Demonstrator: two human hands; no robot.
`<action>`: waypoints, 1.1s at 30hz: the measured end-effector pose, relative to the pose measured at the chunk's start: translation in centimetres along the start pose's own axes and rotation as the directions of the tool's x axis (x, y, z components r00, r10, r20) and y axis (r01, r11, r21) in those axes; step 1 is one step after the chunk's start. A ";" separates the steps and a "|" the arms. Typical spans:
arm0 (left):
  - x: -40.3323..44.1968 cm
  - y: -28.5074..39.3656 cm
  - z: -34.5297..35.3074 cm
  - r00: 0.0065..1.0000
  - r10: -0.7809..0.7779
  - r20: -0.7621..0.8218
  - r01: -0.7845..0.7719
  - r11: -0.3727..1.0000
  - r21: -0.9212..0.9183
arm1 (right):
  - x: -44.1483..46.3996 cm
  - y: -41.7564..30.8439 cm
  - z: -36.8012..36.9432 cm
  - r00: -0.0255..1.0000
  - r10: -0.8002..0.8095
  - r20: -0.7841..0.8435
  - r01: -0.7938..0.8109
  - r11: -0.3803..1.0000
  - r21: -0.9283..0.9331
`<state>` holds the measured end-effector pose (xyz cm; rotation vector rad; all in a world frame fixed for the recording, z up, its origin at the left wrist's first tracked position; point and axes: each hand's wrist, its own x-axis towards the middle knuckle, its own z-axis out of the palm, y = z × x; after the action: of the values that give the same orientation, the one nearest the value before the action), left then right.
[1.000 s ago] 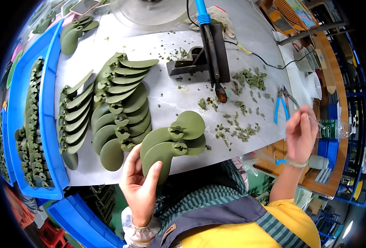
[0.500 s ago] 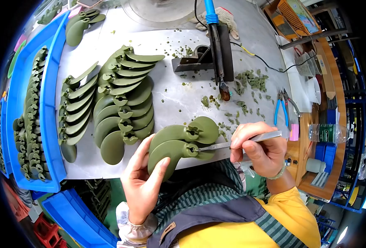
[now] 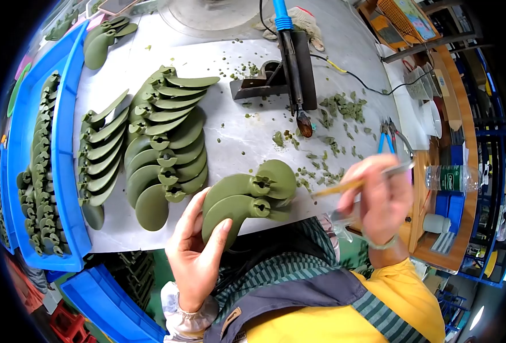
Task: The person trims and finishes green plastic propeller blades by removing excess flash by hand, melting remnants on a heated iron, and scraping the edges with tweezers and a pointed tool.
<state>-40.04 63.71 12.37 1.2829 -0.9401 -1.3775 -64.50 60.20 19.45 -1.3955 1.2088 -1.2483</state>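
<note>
My left hand (image 3: 198, 246) grips a pair of green plastic propellers (image 3: 230, 208) by their left blades, thumb on top. They overlap over the table's front edge, their slotted hubs facing up. To their right, my right hand (image 3: 378, 200) is closed around a slim metal knife-like tool (image 3: 344, 187). Both hand and tool are smeared by motion, and the tool's tip is apart from the hubs. On the table left of my hands lie overlapping rows of similar green propellers (image 3: 164, 143).
A soldering iron (image 3: 303, 121) with a darkened tip rests on a black metal stand (image 3: 261, 88). Green scraps (image 3: 344, 108) litter the table. Blue-handled pliers (image 3: 387, 137) lie at the right. A blue tray (image 3: 72, 143) of propellers stands left; a bottle (image 3: 450, 178) lies on the wooden shelf.
My right hand has drawn the tool away from the lower hub, to the right and slightly up. My left hand still holds the propellers in nearly the same place.
</note>
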 end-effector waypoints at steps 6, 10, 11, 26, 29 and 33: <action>-0.3 -0.2 0.0 0.994 -0.067 -0.090 0.061 0.996 -0.067 | 1.4 5.8 -9.4 0.828 -0.361 -0.428 0.073 0.828 -0.556; -0.1 -0.3 0.3 0.991 -0.101 -0.082 0.093 0.990 -0.102 | -0.8 9.5 -13.3 0.937 -0.295 -0.190 -0.057 0.406 -0.912; -0.1 -0.3 0.3 0.992 -0.101 -0.079 0.094 0.991 -0.095 | -1.2 10.2 -13.9 0.946 -0.279 -0.168 -0.051 0.382 -0.923; -0.5 -0.8 0.3 0.993 -0.051 -0.110 0.050 0.999 -0.015 | 3.8 12.7 -17.1 0.969 -0.249 0.012 0.075 0.247 -0.966; -0.4 -1.0 0.2 0.993 -0.056 -0.102 0.053 0.998 -0.030 | 3.9 12.9 -17.4 0.978 -0.206 0.041 0.082 0.193 -0.978; 0.1 -1.0 0.3 0.987 -0.113 -0.110 0.105 0.991 -0.079 | 3.4 12.3 -16.7 0.986 -0.159 -0.038 -0.007 0.194 -0.981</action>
<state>-40.49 63.84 11.42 1.3595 -0.7442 -1.3937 -82.31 55.07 9.61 -2.3174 2.2882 -0.4539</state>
